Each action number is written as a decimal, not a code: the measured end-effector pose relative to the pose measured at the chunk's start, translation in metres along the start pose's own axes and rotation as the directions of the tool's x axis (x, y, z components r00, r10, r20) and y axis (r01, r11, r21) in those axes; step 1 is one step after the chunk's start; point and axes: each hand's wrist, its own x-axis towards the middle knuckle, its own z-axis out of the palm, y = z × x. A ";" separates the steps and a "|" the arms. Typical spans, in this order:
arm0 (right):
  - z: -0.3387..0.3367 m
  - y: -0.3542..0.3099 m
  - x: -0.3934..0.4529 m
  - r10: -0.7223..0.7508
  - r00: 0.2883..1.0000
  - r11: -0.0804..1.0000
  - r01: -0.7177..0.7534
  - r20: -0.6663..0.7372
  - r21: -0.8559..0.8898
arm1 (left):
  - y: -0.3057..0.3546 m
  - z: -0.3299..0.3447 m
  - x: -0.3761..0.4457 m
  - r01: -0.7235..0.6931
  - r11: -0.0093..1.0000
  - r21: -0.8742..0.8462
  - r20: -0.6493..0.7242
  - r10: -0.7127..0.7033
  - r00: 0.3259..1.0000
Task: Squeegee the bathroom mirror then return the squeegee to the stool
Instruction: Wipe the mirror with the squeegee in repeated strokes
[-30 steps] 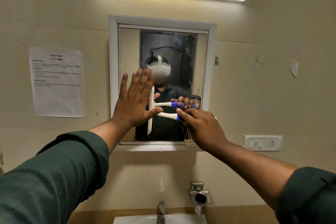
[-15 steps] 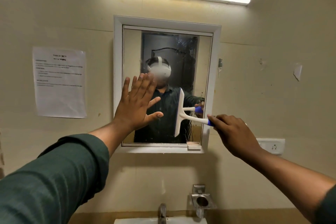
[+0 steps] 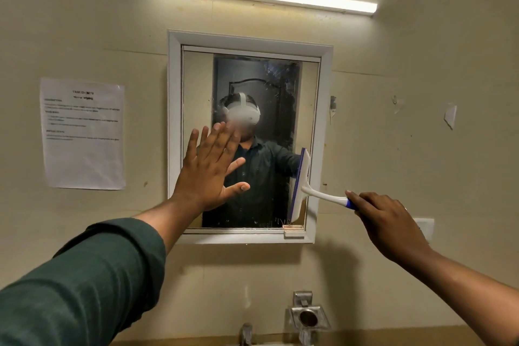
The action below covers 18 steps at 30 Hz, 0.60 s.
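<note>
1. Swept rightward since the earlier frames, the white plastic squeegee with a blue-edged rubber blade [image 3: 300, 185] now stands upright at the right edge of the white-framed rectangular bathroom mirror [image 3: 324, 109], low on the glass; a second ago it was near the middle of the pane.

2. Head view: the right hand [image 3: 389, 222] has its fingers wrapped around the blue grip end of the squeegee's handle, forefinger laid along it, while the white neck runs up-left to the blade.

3. Head view: the left hand [image 3: 209, 171] is flat against the lower left of the glass, fingers spread apart and clasping nothing, apparently bracing.

4. Streaks and droplets show on the upper right glass and along the bottom edge, so the wiping looks unfinished.

5. Handling, as a judgement: the squeegee looks light and stiff in neck and head, with only the blade edge yielding; the blue grip is the natural hold, and wet plastic may be slippery. Mirror glass is fragile, so pressure should stay even.

6. No stool is in view; a steel tap [image 3: 246, 333] sits below.
</note>
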 end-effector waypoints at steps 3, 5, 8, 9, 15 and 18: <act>-0.001 0.005 -0.003 0.001 1.000 1.000 -0.001 -0.003 -0.005 | 0.001 0.002 0.000 -0.005 1.000 -0.001 0.003 0.005 1.000; -0.002 0.010 -0.006 0.008 1.000 1.000 -0.008 -0.003 -0.005 | 0.001 0.003 0.000 -0.005 1.000 0.001 -0.011 0.005 1.000; -0.004 0.016 -0.011 0.015 1.000 1.000 -0.015 0.005 -0.007 | 0.001 0.003 0.001 -0.009 1.000 -0.002 -0.020 0.009 1.000; -0.005 0.018 -0.012 0.014 1.000 1.000 -0.014 0.005 -0.010 | 0.000 0.003 0.002 -0.011 1.000 -0.008 -0.020 0.011 1.000; -0.009 0.011 -0.013 0.003 0.997 1.000 -0.004 -0.080 -0.006 | 0.001 0.003 0.004 -0.007 1.000 -0.006 -0.028 0.006 1.000; -0.009 -0.009 -0.001 -0.030 0.995 0.998 0.035 -0.099 0.046 | 0.000 0.004 0.003 -0.001 1.000 -0.010 -0.029 0.000 1.000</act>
